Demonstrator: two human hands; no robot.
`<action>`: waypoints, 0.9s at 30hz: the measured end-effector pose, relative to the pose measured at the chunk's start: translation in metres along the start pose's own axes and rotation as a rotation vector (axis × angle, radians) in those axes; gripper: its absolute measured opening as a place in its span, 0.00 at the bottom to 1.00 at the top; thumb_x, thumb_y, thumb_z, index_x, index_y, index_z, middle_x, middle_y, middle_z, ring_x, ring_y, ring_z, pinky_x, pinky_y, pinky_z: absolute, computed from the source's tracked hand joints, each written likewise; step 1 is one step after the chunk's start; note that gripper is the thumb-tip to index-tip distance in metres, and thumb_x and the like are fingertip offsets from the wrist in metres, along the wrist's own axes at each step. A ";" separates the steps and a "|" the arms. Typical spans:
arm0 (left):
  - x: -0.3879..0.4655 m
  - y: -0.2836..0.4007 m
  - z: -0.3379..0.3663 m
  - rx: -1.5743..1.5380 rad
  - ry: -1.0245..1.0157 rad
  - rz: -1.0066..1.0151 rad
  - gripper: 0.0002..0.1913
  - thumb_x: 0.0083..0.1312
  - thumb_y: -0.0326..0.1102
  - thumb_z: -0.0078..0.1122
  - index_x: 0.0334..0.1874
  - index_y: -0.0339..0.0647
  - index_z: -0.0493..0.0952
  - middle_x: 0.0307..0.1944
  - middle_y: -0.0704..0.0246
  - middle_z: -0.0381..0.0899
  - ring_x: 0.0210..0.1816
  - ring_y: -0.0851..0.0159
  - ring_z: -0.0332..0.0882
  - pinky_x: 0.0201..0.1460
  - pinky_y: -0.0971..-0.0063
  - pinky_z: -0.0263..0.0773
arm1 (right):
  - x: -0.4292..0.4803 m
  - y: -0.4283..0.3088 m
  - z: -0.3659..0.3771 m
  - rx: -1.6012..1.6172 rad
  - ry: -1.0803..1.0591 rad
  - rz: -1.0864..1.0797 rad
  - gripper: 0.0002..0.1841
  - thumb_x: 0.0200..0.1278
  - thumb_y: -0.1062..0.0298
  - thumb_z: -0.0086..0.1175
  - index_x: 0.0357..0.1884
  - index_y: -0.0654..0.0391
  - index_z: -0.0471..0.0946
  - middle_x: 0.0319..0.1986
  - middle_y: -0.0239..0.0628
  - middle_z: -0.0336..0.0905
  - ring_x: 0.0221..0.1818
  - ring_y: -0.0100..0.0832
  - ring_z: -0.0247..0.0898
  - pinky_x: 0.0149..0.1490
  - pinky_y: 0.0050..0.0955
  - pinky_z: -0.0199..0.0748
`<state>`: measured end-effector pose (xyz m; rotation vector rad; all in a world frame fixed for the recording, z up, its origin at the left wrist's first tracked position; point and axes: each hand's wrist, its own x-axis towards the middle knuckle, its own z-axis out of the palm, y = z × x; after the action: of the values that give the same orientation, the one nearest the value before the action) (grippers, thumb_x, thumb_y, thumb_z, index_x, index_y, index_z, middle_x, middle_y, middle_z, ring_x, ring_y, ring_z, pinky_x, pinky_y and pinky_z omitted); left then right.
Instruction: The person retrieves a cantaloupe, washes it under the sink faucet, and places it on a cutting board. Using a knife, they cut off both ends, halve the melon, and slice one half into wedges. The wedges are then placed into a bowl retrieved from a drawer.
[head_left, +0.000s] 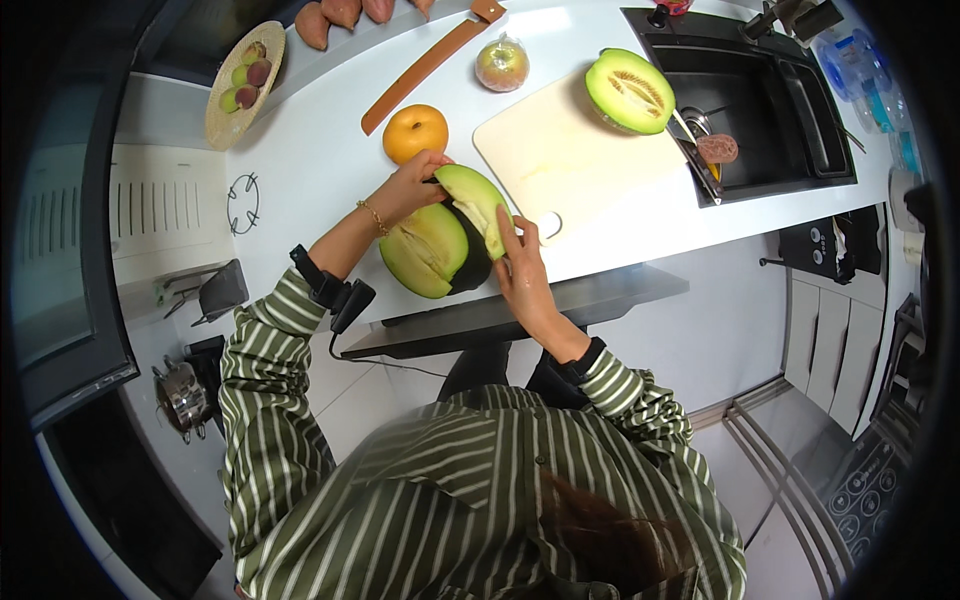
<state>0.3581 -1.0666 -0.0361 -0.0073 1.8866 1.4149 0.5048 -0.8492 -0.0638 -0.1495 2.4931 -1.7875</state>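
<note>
A green-fleshed melon wedge (474, 204) is held between my two hands, over a dark bowl (474, 259) near the counter's front edge. My left hand (415, 184) grips its upper end, and my right hand (519, 262) has its fingers along the lower end. Another large piece of melon (426, 251) rests at the left of the dark bowl, cut face up. Right of my hands lies a cream cutting board (585, 157) with a hole near its corner. A melon half with seeds (630, 91) sits on the board's far right part.
An orange round fruit (415, 133) sits just beyond my left hand. Farther back are a brown knife sheath (427, 75) and a wrapped apple (502, 65). A knife (701, 165) lies at the edge of the black sink (739, 97). A basket of peaches (217, 124) stands far left.
</note>
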 end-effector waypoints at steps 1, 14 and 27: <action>0.000 -0.013 -0.006 0.047 0.010 0.008 0.20 0.73 0.25 0.56 0.65 0.40 0.68 0.62 0.67 0.78 0.61 0.72 0.76 0.64 0.76 0.75 | 0.000 0.002 0.007 -0.040 -0.018 0.003 0.44 0.60 0.93 0.51 0.81 0.57 0.57 0.62 0.52 0.60 0.54 0.48 0.72 0.52 0.38 0.79; -0.026 -0.091 -0.043 0.325 0.252 0.288 0.29 0.67 0.20 0.46 0.73 0.39 0.66 0.70 0.61 0.72 0.67 0.60 0.74 0.68 0.68 0.70 | -0.007 0.004 0.013 -0.387 -0.009 -0.014 0.49 0.50 0.84 0.65 0.79 0.56 0.60 0.70 0.58 0.59 0.70 0.59 0.56 0.71 0.49 0.63; -0.152 -0.206 0.048 -0.718 0.529 -0.101 0.17 0.71 0.23 0.51 0.59 0.43 0.60 0.62 0.61 0.63 0.64 0.49 0.78 0.61 0.52 0.81 | 0.004 0.043 0.032 0.256 0.052 0.371 0.53 0.60 0.95 0.49 0.85 0.46 0.44 0.62 0.59 0.76 0.45 0.28 0.80 0.50 0.32 0.88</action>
<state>0.5808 -1.1696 -0.1226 -0.8834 1.6136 2.0809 0.5025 -0.8657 -0.1145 0.3529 2.1152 -1.9345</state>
